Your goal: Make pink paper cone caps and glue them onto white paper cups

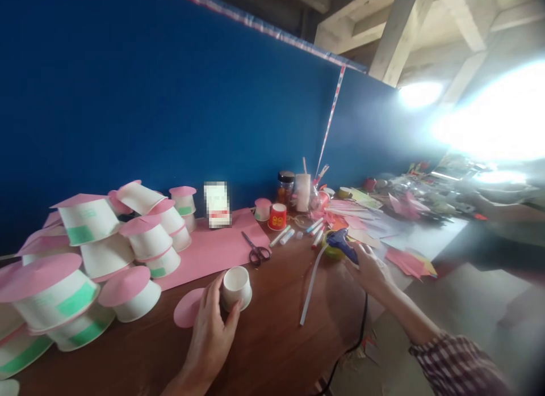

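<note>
My left hand (pixel 213 325) is closed round a small white paper cup (pixel 237 288), which stands upside down on the table. A pink paper disc (pixel 186 310) lies just left of the cup, partly behind my fingers. My right hand (pixel 368 268) grips a dark blue glue gun (pixel 343 244). From the gun hangs a long pale glue stick (pixel 312 282), pointing toward the table's near edge. Under the gun shows a yellow-green round thing (pixel 330 252), partly hidden. Black-handled scissors (pixel 258 253) rest beyond the cup.
Stacked white cups with pink paper tops (pixel 136 237) fill the left side. Pink paper sheets (pixel 204 251) lie behind the scissors. A red cup (pixel 278 217), markers (pixel 287 237) and a jar (pixel 285 186) stand farther back. A black cord (pixel 361 328) runs off the table's right edge.
</note>
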Motion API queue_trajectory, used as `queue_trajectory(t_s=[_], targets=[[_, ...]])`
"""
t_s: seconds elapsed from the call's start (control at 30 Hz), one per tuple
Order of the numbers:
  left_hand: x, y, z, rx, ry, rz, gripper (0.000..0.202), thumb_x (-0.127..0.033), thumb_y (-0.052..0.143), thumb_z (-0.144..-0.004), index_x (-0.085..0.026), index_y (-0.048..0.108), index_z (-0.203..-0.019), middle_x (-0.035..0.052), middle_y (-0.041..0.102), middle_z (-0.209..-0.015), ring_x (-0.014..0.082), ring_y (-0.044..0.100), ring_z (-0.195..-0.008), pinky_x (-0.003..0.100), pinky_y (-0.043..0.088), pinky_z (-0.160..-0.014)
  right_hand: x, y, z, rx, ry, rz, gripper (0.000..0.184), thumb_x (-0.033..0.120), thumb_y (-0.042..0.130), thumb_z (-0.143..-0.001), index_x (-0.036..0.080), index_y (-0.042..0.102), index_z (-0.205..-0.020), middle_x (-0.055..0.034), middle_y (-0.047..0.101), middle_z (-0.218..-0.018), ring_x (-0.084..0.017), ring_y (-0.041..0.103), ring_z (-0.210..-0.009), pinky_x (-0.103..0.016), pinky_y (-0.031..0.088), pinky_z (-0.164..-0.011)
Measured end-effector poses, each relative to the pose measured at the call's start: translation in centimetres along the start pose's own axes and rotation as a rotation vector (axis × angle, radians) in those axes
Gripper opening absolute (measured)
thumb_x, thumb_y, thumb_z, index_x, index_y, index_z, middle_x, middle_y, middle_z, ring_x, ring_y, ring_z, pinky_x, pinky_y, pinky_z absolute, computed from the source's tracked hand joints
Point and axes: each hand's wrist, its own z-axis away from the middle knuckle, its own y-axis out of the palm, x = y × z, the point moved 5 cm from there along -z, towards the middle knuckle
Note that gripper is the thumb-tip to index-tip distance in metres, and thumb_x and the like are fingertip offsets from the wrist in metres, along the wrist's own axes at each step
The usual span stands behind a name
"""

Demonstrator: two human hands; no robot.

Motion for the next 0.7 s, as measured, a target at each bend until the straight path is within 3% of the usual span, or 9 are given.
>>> queue_trajectory(t_s=[0.3, 0.5, 0.7], targets=[[0.1, 0.0, 0.2, -0.012, -0.007, 0.009, 0.055, -0.032, 0.048, -0.086, -0.016, 0.033, -0.137, 0.0181, 0.048, -0.132, 0.0298, 0.046, -0.124, 0.05, 0.041, -0.1, -0.4, 0.6, -0.6, 0.13, 0.112, 0.029, 0.035, 0.041, 0.049, -0.084, 0.018, 0.045, -0.11, -0.0065, 0.064, -0.085, -0.02, 0.06, -0.066, -0.027, 0.034, -0.054], [-0.2, 0.0, 0.2, -0.011, -0.028, 0.034, 0.056, -0.031, 0.052, -0.084, -0.014, 0.035, -0.134, 0.0183, 0.05, -0.129, 0.0305, 0.049, -0.119, 0.051, 0.042, -0.098, -1.0, 1.4, -1.1, 0.122, 0.101, 0.043, 0.036, 0.047, 0.045, -0.084, 0.019, 0.045, -0.107, -0.0051, 0.064, -0.077, -0.022, 0.062, -0.063, -0.027, 0.035, -0.051], [-0.3, -0.2, 0.3, -0.032, -0.036, 0.049, 0.053, -0.026, 0.052, -0.083, -0.014, 0.037, -0.131, 0.0182, 0.05, -0.128, 0.0299, 0.049, -0.119, 0.051, 0.041, -0.098, -3.2, 3.8, -2.2, 0.078, 0.055, 0.019, 0.035, 0.052, 0.045, -0.081, 0.021, 0.045, -0.096, -0.0038, 0.062, -0.069, -0.023, 0.061, -0.058, -0.028, 0.036, -0.048]])
